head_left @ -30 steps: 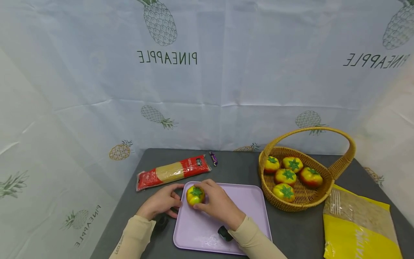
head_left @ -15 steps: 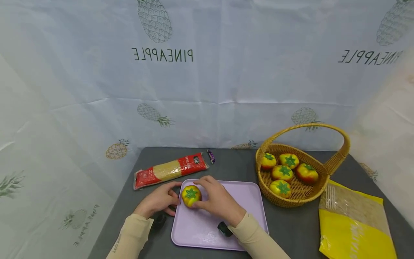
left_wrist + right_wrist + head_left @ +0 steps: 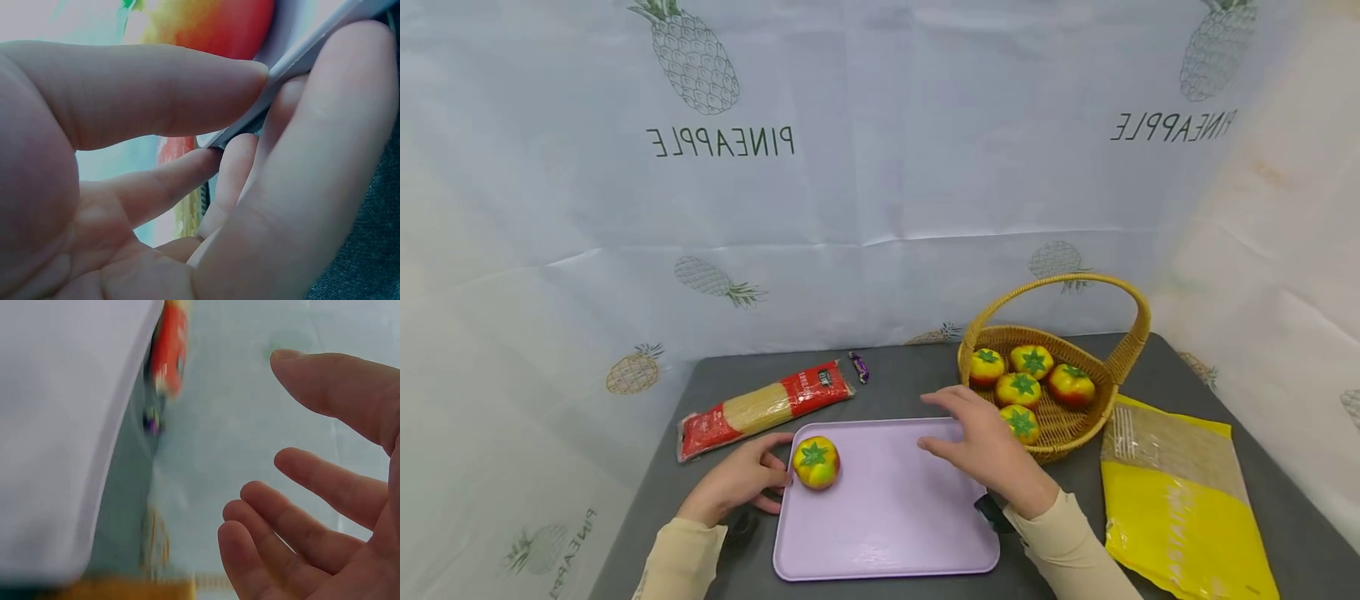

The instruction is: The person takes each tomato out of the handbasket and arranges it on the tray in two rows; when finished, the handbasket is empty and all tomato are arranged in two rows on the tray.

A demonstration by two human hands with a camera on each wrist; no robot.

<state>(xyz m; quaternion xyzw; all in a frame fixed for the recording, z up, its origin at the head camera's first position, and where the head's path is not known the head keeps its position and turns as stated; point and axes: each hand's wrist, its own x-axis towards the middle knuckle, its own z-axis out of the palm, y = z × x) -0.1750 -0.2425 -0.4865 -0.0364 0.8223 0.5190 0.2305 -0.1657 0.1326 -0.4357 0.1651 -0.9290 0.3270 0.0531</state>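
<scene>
A yellow-red persimmon (image 3: 816, 463) with a green leafy top sits at the far left corner of the lilac tray (image 3: 895, 508). My left hand (image 3: 737, 479) pinches the tray's left rim. In the left wrist view its thumb (image 3: 206, 94) lies on the rim, with fingers curled beneath, close to the fruit. Above the tray's right side hovers my right hand (image 3: 988, 446), fingers spread and holding nothing. Just beyond it stands a wicker basket (image 3: 1063, 429) with several similar persimmons (image 3: 1032, 361); the hand partly covers its near left side.
A red-ended pack of dry noodles (image 3: 767, 408) lies behind the tray on the left. Near it is a small purple wrapped candy (image 3: 859, 367). A yellow bag (image 3: 1180, 508) lies at the right, in front of the basket. A cloth wall closes off the back.
My right hand has let go of the persimmon and moved right toward the basket. The persimmon stays on the tray. My left hand remains at the rim. The head view has turned right.
</scene>
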